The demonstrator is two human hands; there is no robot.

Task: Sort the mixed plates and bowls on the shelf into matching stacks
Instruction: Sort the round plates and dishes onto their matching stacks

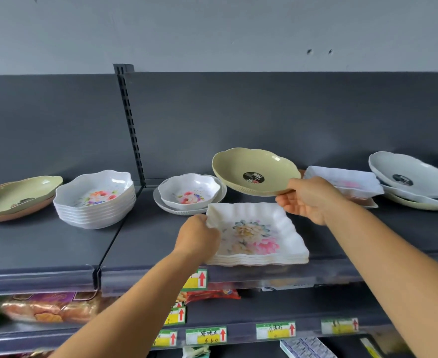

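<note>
My right hand grips the near rim of a pale green scalloped plate and holds it tilted in the air above the shelf. My left hand clasps the left edge of a stack of square white floral plates at the shelf's front. Behind sits a white floral bowl on a round white plate. A stack of floral bowls stands to the left, with green and tan oval dishes at the far left.
At the right lie square floral plates and a pile of grey and green round plates. A slotted upright divides the dark shelf. Price tags and packaged goods fill the lower shelves.
</note>
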